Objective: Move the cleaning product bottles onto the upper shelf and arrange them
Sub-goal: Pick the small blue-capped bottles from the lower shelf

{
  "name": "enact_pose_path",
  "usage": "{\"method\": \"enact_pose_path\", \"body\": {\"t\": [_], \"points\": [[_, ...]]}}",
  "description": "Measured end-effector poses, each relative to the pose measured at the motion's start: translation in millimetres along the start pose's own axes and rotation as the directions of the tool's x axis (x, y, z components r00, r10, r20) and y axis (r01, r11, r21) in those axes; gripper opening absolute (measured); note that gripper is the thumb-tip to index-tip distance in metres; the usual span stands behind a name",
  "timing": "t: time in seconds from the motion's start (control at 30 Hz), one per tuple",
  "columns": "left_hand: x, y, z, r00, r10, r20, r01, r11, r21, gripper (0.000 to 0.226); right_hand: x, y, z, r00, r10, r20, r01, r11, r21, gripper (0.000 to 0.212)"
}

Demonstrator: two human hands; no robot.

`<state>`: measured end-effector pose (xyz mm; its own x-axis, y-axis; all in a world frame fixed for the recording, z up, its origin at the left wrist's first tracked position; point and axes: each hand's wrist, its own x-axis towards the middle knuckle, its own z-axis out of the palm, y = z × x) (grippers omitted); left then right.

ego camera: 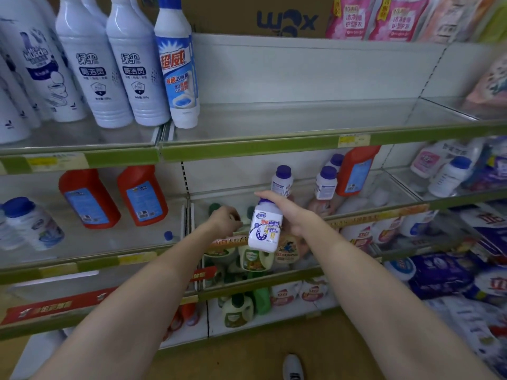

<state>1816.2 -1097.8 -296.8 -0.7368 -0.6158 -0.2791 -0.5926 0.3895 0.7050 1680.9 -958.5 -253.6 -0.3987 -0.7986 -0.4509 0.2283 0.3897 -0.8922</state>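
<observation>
Right hand lifts a drain-cleaner bottle off the middle shelf

The right hand (285,212) grips the white bottle (264,229) by its purple cap, below the upper shelf (274,116); the left hand (225,219) reaches in, fingers curled, its hold unclear.

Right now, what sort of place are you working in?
Most likely a shop's cleaning aisle: tiered shelves with price tags on green rails, rows of identical bottles, stacked refill pouches.

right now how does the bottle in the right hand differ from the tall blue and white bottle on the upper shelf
The held bottle is short and squat with a purple cap; the tall bottle is slim with a long blue neck. The right hand holds the first in the air by its top; the second stands on the upper shelf. Both have white bodies.
</observation>
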Motion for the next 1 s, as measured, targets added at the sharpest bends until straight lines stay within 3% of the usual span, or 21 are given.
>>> {"method": "enact_pose_path", "body": {"t": [0.2, 0.4, 0.47, 0.53, 0.63, 0.77, 1.0], "points": [[-11, -14, -7, 1.000, 0.003, 0.006, -0.003, 1.000, 0.003, 0.012, -10, 8, 16, 0.998, 0.053, 0.046, -0.060, 0.983, 0.174, 0.034], [-21, -23, -18, 1.000, -0.012, 0.011, 0.012, 0.999, 0.044, 0.022, -18, 7, 35, 0.999, 0.053, 0.007, -0.051, 0.917, 0.397, 0.033], [-23, -23, -22, 1.000, -0.015, 0.012, 0.014, 0.998, 0.059, 0.024, -17, 4, 39, 0.997, 0.048, 0.054, -0.065, 0.924, 0.377, 0.033], [-24, -22, -25, 1.000, -0.021, 0.005, 0.020, 0.997, 0.069, 0.022, -16, 0, 46, 0.998, 0.039, 0.057, -0.055, 0.949, 0.311, 0.045], [-24, -18, -27, 0.999, -0.035, -0.001, 0.035, 0.998, 0.046, 0.020, -14, -1, 59, 0.998, 0.043, -0.055, -0.032, 0.983, 0.180, 0.070], [-23, -12, -26, 1.000, -0.027, 0.008, 0.027, 0.999, 0.032, 0.023, -9, -2, 68, 0.986, 0.059, -0.154, -0.052, 0.997, 0.050, 0.057], [-28, -6, -40, 1.000, -0.002, 0.011, 0.002, 0.999, 0.035, 0.018, -11, -23, 59, 0.992, 0.043, -0.120, -0.037, 0.998, 0.047, 0.026]]}}
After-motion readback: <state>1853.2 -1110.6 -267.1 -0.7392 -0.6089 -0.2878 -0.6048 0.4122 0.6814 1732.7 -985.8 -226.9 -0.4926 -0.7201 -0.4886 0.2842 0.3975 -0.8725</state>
